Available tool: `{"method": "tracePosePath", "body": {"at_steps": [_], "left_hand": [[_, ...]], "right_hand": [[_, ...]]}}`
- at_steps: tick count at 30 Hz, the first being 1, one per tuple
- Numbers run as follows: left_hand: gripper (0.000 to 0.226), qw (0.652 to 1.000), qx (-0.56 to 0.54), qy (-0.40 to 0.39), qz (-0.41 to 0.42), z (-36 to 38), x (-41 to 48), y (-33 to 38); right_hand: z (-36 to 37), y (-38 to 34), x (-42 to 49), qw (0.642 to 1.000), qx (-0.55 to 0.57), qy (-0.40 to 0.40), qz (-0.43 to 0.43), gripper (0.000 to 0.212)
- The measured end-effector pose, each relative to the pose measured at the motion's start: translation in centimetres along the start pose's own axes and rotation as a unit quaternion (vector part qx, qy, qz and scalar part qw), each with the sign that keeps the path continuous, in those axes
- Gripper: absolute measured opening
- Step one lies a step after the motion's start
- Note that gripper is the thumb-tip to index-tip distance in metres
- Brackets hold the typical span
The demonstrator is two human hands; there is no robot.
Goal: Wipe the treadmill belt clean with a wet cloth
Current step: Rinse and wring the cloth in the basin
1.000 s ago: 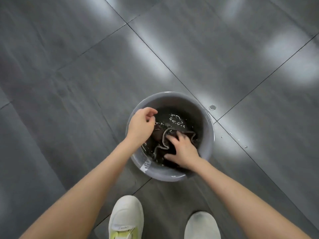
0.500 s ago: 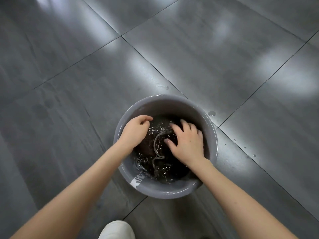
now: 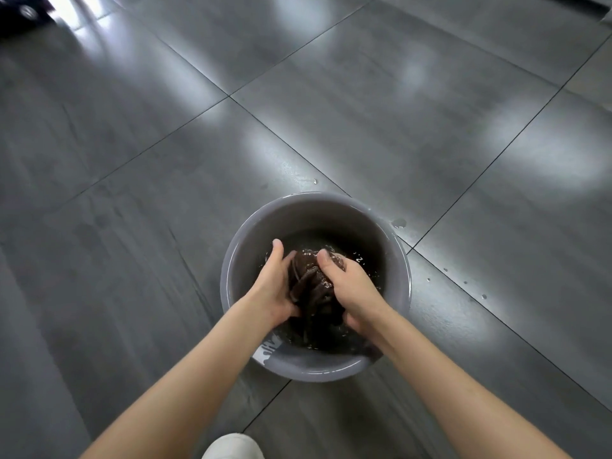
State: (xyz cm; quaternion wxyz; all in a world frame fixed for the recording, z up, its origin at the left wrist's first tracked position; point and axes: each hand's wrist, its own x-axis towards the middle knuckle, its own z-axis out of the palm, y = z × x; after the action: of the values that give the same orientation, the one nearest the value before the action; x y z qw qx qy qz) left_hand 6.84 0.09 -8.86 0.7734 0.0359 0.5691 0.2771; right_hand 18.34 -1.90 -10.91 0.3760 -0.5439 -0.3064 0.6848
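Observation:
A grey plastic basin (image 3: 318, 213) with water stands on the tiled floor. In it, a dark brown wet cloth (image 3: 311, 279) is bunched up between both hands, partly lifted out of the water. My left hand (image 3: 271, 286) grips the cloth's left side, thumb pointing up. My right hand (image 3: 351, 286) grips its right side, fingers curled over the top. The cloth's lower folds hang into the water between my wrists. No treadmill is in view.
Glossy dark grey floor tiles (image 3: 364, 111) surround the basin, with water drops (image 3: 399, 222) splashed to its right. A white shoe toe (image 3: 231, 447) shows at the bottom edge. A dark object (image 3: 20, 13) sits in the top left corner.
Both hands have closed in on the cloth and gathered it into a bunch, lifting it from the water. The view has tilted forward, so the basin sits lower in frame.

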Motion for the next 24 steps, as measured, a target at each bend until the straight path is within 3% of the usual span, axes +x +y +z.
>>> {"method": "tracePosePath", "body": {"at_steps": [3, 5, 7, 11, 14, 16, 21, 24], "left_hand": [[0.07, 0.994, -0.106, 0.008, 0.005, 0.7, 0.6, -0.2], [0.067, 0.993, -0.105, 0.045, 0.025, 1.0, 0.9, -0.6], [0.064, 0.99, -0.116, 0.048, 0.065, 1.5, 0.7, -1.1], [0.051, 0.975, -0.066, 0.138, 0.158, 2.0, 0.8, -1.0], [0.051, 0.962, 0.005, 0.189, 0.194, 1.7, 1.3, -0.3], [0.048, 0.949, 0.063, 0.211, 0.225, 1.5, 1.2, -0.3], [0.035, 0.938, 0.203, 0.184, 0.214, -0.2, 0.2, -0.3], [0.048, 0.926, 0.283, 0.159, 0.192, -1.9, 0.1, -0.4]], "right_hand": [[1.3, -1.4, -1.9, 0.996, -0.042, 0.013, -0.084, 0.035], [2.1, -1.6, -2.8, 0.975, -0.141, 0.049, -0.166, 0.031], [2.5, -1.1, -2.9, 0.944, -0.224, 0.102, -0.219, 0.043], [2.9, 0.5, -1.5, 0.899, -0.305, 0.178, -0.26, 0.047], [2.8, 0.8, -0.4, 0.892, -0.334, 0.191, -0.238, 0.055], [2.2, 0.5, 0.7, 0.882, -0.392, 0.197, -0.173, 0.053], [-0.4, 1.2, 3.4, 0.858, -0.455, 0.232, -0.049, 0.043], [-0.1, 2.3, 3.1, 0.847, -0.508, 0.155, -0.034, 0.042]]}}
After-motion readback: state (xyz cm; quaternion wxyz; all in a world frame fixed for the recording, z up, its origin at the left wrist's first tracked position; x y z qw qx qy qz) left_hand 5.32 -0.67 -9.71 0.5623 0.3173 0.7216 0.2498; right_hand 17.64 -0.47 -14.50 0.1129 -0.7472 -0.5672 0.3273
